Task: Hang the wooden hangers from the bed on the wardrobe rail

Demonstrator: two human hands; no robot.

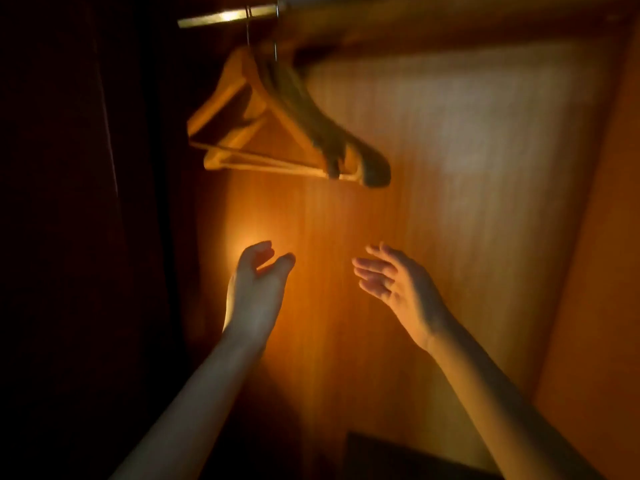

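Note:
Wooden hangers point(277, 126) hang by their metal hooks from the wardrobe rail point(228, 17) at the top left of the head view; the rightmost one is blurred. Both hands are raised well below them and hold nothing. My left hand point(258, 275) has its fingers loosely curled with the thumb apart. My right hand point(391, 278) is spread with relaxed fingers. Neither hand touches a hanger. The bed is out of view.
The wardrobe's lit wooden back panel point(450, 168) fills the middle, with a wooden side wall point(595, 271) to the right. Something dark hangs in shadow at the left point(86, 202). A dark object point(398, 455) sits at the bottom.

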